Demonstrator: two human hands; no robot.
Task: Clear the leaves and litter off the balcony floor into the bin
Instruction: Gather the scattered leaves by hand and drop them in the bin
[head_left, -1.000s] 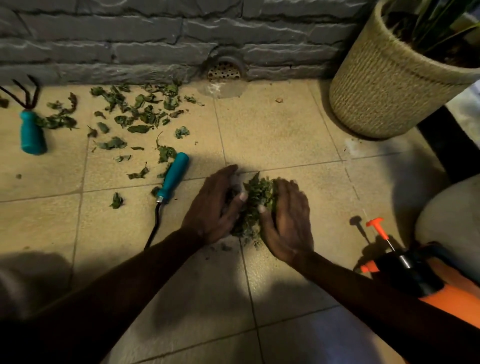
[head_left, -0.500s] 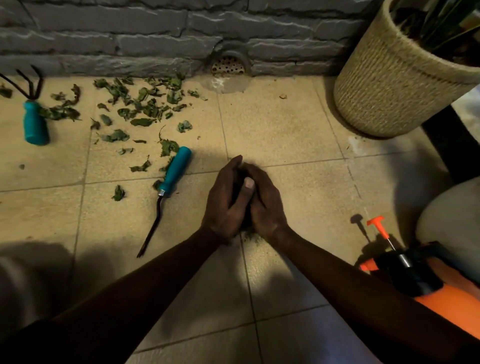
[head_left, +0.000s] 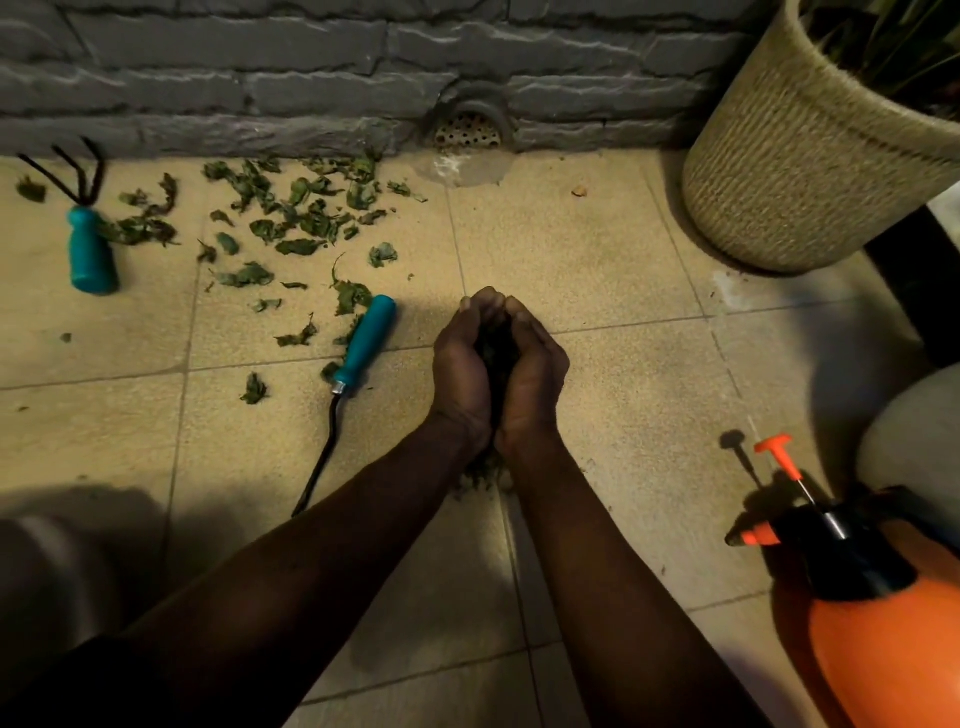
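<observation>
Cupping a handful of leaves (head_left: 500, 348) between left hand (head_left: 462, 374) and right hand (head_left: 535, 374), fingers (head_left: 483, 304) curling closed around it over the floor (head_left: 597, 249) | one load gathered, binning seemingly pending | scattered leaves (head_left: 291, 218) lying near the wall (head_left: 260, 104), crumbs (head_left: 480, 475) below the hands | bin not in view

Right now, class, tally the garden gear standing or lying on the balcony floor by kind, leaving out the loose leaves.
Teal-handled tools: 2, a claw rake and a thin weeder
Orange sprayer: 1
Woven planter: 1
Total: 4
</observation>
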